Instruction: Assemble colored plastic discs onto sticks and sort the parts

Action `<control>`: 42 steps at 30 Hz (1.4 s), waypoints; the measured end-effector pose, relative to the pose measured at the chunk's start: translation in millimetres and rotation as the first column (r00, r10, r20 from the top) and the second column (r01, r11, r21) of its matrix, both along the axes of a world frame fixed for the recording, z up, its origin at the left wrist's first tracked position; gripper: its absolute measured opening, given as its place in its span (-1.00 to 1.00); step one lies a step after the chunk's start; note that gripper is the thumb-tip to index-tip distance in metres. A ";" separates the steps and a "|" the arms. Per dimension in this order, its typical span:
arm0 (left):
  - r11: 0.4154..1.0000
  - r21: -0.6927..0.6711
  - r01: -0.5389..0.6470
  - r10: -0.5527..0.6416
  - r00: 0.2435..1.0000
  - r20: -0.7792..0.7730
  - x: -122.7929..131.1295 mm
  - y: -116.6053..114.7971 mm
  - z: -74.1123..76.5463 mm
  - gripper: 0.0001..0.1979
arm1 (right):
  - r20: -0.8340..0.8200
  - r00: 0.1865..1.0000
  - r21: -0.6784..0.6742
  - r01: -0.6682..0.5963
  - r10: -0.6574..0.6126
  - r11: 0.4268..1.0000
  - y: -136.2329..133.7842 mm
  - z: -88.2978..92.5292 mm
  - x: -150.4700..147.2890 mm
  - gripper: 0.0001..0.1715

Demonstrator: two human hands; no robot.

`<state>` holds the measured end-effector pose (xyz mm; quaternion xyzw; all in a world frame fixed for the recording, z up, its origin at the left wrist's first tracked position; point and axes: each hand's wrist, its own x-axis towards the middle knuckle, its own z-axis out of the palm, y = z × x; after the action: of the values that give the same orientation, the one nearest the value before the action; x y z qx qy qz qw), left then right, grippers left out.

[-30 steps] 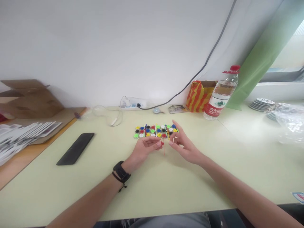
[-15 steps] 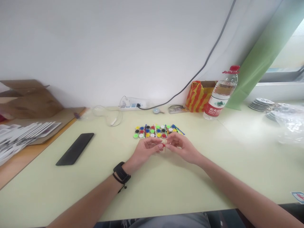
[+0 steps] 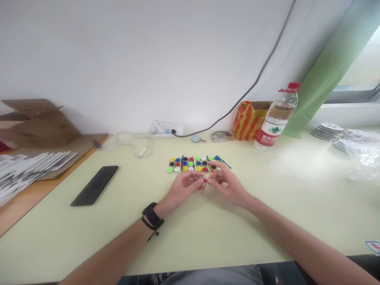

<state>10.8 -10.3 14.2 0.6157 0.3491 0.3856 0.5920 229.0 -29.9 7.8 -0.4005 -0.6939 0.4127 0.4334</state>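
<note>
Between my two hands is a small red piece [image 3: 205,180]. My left hand [image 3: 187,184] pinches it from the left with thumb and fingertips. A thin reddish strip [image 3: 203,192] slants across beside the piece, and my right hand [image 3: 225,183] is closed at it, the thumb and fingertips meeting near the red piece. How the strip and the piece join is too small to tell. Just beyond my fingers lie rows of small round pieces [image 3: 190,164] with red, yellow, blue, green, black and white tops. Thin coloured strips [image 3: 222,161] lie among them and at their right end.
A black flat case [image 3: 95,185] lies to the left, near stacked white frames [image 3: 32,170] and a cardboard box [image 3: 41,122]. Along the wall are a power strip [image 3: 166,130], a striped bag [image 3: 247,120] and a water bottle [image 3: 276,118]. Stacked discs [image 3: 326,130] sit far right.
The thin strip has tilted from nearly upright to a slant, its lower end swinging toward the left. My right fingers have shifted slightly; my left hand keeps its pinch on the red piece.
</note>
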 end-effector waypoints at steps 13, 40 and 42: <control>0.993 -0.082 -0.089 0.093 0.995 0.035 -3.0 4.4 -2.1 -0.68 | -0.006 1.000 -0.002 0.011 -0.011 1.000 -1.4 0.9 3.1 -0.20; 1.000 -0.017 0.026 -0.025 0.998 0.052 -1.1 -2.6 3.4 -0.70 | -0.191 0.981 -0.178 -0.072 0.037 0.981 0.1 0.2 -7.3 -0.64; 1.000 -0.019 0.022 -0.021 0.999 0.044 -1.5 -2.2 2.3 -0.66 | -0.165 0.986 -0.171 -0.064 0.036 0.983 0.0 0.5 -6.9 -0.64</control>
<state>9.2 -12.5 16.4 0.6051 0.3331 0.3892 0.6094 222.1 -29.9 8.3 -0.3847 -0.6273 0.5142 0.4406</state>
